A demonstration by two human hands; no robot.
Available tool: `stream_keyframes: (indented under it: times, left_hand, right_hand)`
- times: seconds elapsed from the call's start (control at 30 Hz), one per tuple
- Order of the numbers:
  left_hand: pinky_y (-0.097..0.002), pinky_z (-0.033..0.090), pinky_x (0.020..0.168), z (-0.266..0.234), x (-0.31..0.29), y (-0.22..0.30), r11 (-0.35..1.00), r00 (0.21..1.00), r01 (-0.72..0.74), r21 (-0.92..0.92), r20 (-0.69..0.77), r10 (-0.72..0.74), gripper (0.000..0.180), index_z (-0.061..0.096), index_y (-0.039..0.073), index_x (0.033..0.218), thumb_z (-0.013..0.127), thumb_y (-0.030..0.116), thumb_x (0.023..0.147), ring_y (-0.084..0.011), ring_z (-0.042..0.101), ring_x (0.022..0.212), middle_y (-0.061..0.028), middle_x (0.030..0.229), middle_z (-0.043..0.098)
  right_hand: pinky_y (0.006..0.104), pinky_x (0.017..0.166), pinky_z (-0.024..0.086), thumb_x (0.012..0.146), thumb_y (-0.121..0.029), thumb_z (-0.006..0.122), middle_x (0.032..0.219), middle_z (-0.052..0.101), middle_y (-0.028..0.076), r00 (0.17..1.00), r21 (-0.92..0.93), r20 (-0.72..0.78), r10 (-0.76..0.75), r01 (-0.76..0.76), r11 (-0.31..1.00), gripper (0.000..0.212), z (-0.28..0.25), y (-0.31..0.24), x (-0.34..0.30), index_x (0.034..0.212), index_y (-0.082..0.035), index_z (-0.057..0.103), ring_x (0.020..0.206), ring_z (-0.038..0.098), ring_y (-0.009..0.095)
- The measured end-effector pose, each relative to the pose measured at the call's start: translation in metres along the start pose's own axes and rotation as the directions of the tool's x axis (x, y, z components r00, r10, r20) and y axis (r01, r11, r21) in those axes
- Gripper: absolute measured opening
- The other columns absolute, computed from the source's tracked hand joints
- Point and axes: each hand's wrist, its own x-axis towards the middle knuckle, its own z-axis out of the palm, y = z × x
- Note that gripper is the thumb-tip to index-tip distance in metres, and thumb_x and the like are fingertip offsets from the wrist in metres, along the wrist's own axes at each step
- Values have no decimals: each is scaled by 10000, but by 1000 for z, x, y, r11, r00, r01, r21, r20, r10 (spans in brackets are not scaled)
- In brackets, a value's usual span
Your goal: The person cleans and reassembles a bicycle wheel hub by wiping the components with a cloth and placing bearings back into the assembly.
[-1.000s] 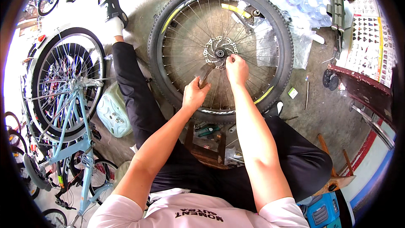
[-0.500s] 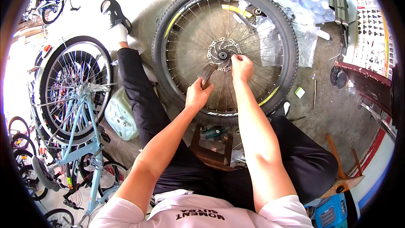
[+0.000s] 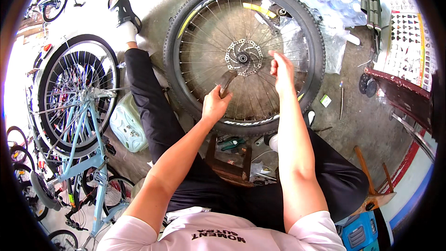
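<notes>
1. One dark tool [image 3: 226,82] sits in the wrapped fingers of the left hand [image 3: 214,105], over the near left part of the wheel [image 3: 315,56]; the grip hides its lower end.
2. It slants away and rightward to the near edge of the brake disc [image 3: 256,49]; contact is unclear.
3. The hub [image 3: 242,58] sits mid-wheel, nearer the right fingertips than the left.
4. The right hand [image 3: 283,72] is right of it, apart, half curled; whether it pinches anything, I cannot tell.
</notes>
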Motion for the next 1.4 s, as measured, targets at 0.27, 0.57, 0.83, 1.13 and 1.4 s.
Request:
stream_keyframes:
  times: [0.27,0.57,0.83,1.13,1.4]
  left_hand:
    - [-435,510,753,-2,-1,2,998,998,-56,15,-11,56,382,622,-34,1016,721,286,832,-403,676,854,-219,896,701]
    - [-413,513,733,-3,6,6,999,1000,-10,37,-16,11,339,634,-14,992,709,272,827,-376,684,810,-203,847,699]
    - [-419,518,729,-3,5,3,998,997,-69,4,-41,69,331,629,-10,987,703,271,829,-384,687,825,-206,855,701]
    - [-426,516,768,-3,2,1,999,999,-34,15,-23,34,383,641,-18,1028,709,303,829,-396,682,865,-213,881,705]
    - [-447,510,764,7,-3,-13,997,998,-55,47,-23,56,379,626,-26,992,714,307,833,-425,669,876,-236,888,696]
  right_hand:
    - [377,701,493,789,-143,763,846,609,49,784,-757,157,-600,486,437,203,17,35,-2,960,-114,659,784,624,227]
    - [424,746,505,822,-158,731,894,611,70,667,-804,443,-599,591,63,170,21,26,5,936,-113,613,843,636,294]
    - [397,706,529,903,-164,675,873,648,100,613,-707,404,-679,680,194,99,11,23,19,897,-82,620,786,655,321]
    - [249,566,448,963,-251,660,717,647,25,947,-368,-48,-318,279,887,262,-12,-37,11,1063,-8,664,601,600,87]
    - [246,472,337,940,-160,538,641,510,-4,934,133,-116,339,-323,937,203,-2,11,-17,1096,-63,625,484,417,99]
